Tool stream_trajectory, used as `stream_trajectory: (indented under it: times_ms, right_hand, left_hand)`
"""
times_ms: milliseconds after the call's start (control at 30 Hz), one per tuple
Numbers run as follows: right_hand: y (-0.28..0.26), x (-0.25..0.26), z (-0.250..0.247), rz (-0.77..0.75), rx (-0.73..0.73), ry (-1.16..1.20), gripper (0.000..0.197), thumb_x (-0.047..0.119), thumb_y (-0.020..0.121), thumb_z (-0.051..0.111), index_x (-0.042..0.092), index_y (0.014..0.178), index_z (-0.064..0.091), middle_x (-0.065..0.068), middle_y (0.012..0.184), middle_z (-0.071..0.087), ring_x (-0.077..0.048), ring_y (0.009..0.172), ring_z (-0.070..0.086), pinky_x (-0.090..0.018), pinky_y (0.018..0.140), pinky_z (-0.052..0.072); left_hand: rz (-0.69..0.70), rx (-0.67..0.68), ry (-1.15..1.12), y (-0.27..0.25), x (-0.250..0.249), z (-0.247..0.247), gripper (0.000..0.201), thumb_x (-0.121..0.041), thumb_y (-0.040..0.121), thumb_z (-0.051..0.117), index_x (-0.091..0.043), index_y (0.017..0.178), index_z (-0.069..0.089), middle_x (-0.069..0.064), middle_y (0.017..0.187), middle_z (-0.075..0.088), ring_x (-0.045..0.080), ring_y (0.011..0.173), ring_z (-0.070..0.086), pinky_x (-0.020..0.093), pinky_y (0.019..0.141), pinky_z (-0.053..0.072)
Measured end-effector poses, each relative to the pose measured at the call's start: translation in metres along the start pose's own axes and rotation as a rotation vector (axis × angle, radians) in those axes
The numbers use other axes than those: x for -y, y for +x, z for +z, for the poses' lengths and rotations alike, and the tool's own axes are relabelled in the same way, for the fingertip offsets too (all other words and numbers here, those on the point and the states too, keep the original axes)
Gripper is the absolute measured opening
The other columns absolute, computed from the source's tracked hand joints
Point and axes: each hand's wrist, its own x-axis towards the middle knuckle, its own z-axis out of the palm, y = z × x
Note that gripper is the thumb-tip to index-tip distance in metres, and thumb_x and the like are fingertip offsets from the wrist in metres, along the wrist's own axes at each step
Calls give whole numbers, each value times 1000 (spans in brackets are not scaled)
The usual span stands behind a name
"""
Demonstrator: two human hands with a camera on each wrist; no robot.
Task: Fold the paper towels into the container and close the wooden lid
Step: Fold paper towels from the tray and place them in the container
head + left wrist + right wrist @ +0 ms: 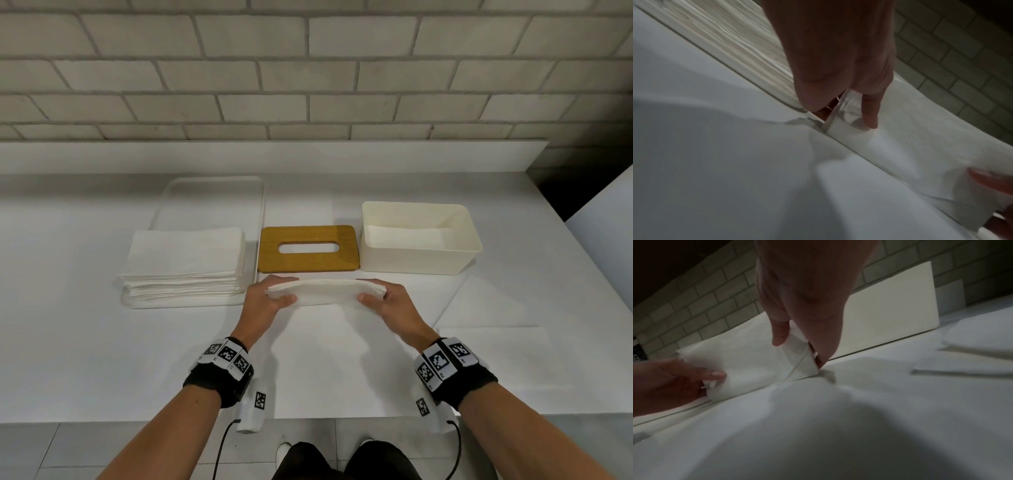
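Observation:
Both hands hold a folded white bundle of paper towels [325,291] just above the table, in front of the wooden lid [308,248]. My left hand [270,296] pinches its left end, thumb on the near side. My right hand [380,298] pinches the right end. The right wrist view shows the folded bundle [752,356] pinched at both ends. The lid lies flat, its oval slot up. The cream container [419,238] stands open to the right of the lid, with white towels inside. A tall stack of unfolded towels [185,263] sits on a clear tray [209,198] at left.
White paper sheets [486,308] lie flat on the white table under and to the right of my hands. A brick wall [308,68] runs behind the table. The table's front edge is near my wrists, with floor tiles below.

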Motion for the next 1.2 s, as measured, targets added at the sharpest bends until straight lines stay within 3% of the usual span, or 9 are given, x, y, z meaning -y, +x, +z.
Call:
stream_trajectory:
  times_ms: [167,300,400,567,667,800,1000,1133,1200]
  right_hand:
    - [2,7,1,-17,-65,46,20,15,88,67,29,100,73,1,96,74,-13,87,68,-30,82,52]
    - [-1,3,6,36,-13,48,23,11,86,69,21,106,73,-4,98,74,-23,90,70,-34,80,56]
    - [-1,3,8,16,-44,31,16,11,87,67,15,101,74,-6,93,73,-19,83,67,-31,76,52]
    - [3,3,6,55,-28,24,20,12,84,71,14,104,72,-12,97,74,-31,90,70,-37,77,56]
    - [3,7,5,30,-53,43,22,9,86,68,21,105,71,-7,100,73,-28,94,69,-33,80,54]
    - [0,13,4,-62,-20,104,39,2,87,65,26,117,69,4,121,68,-12,113,63,-28,95,50]
    - [-1,10,1,-44,-46,87,55,1,84,68,31,129,57,1,115,67,-14,105,65,-26,87,55]
    - [-4,4,-4,32,-71,-51,24,7,86,66,21,105,65,-10,103,70,-30,95,68,-41,80,57]
    - [-3,12,-12,21,-82,-117,15,9,89,63,15,102,66,-13,99,71,-30,91,66,-42,79,53]
  left_hand:
    - [72,-94,-6,6,-5,3,24,0,75,77,-19,88,71,-2,87,67,-5,71,63,8,66,46]
    - [-22,-63,-10,4,4,4,39,-5,70,82,-14,106,69,-2,98,72,13,90,69,27,83,53]
    - [-49,-82,-36,4,6,5,45,-6,66,85,-10,108,68,0,97,73,20,93,69,36,89,53]
    - [-84,-50,-33,6,4,4,35,-2,69,82,-12,99,68,2,91,72,23,88,67,35,86,53]
    - [-39,-57,-41,4,0,5,31,0,72,79,-20,94,71,-5,88,71,20,86,66,21,76,53]
    - [87,-38,-25,0,-5,4,49,4,75,76,-31,108,68,-18,116,65,1,111,60,18,97,45]
    - [30,-40,-44,1,2,2,48,6,75,73,-26,111,68,-3,112,69,22,106,64,38,94,51]
    - [-5,-58,-1,0,-3,8,34,6,81,68,-22,99,66,-11,89,72,8,88,66,18,79,51]
    - [-11,-61,-3,2,-18,14,28,5,83,67,-16,101,65,-10,90,69,13,88,64,11,72,51]
